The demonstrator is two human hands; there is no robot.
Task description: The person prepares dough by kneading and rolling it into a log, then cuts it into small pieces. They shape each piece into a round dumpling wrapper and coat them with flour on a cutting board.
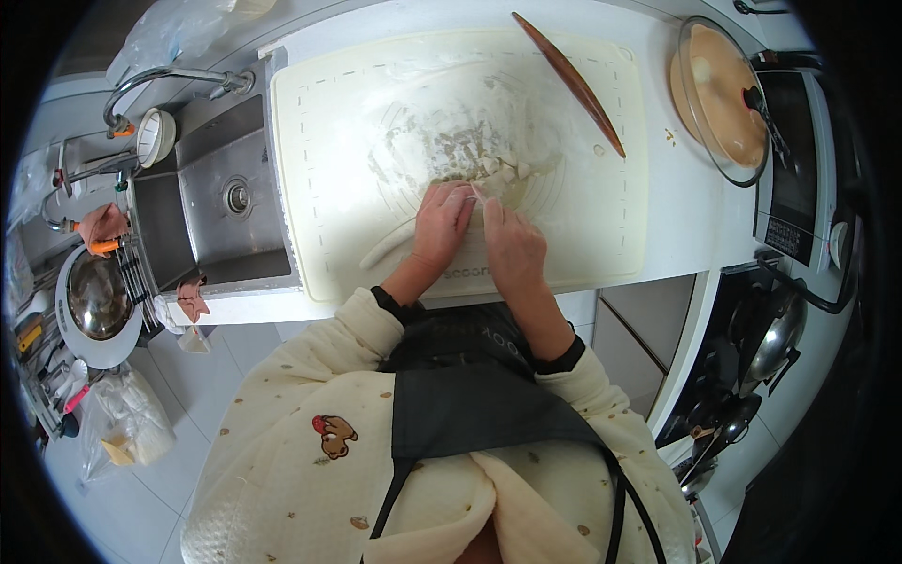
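A long pale dough rope (387,246) lies slanting on the floury cream mat (601,216). My left hand (442,227) is closed over its far end, fingers pressed together. Right beside it, my right hand (515,246) is closed in a pinch, with its fingertips close to those of my left hand. Something thin and pale shows at the right fingertips, too small to make out. Just beyond both hands sit several small dough pieces (503,175) in scattered flour. The dough under my left fingers is hidden.
A brown tapered rolling pin (571,86) lies at the mat's far right. Farther right stand a tan bowl (691,103) under a glass lid (707,155) and a microwave (791,188). A steel sink (211,150) with a faucet (178,73) borders the mat on the left.
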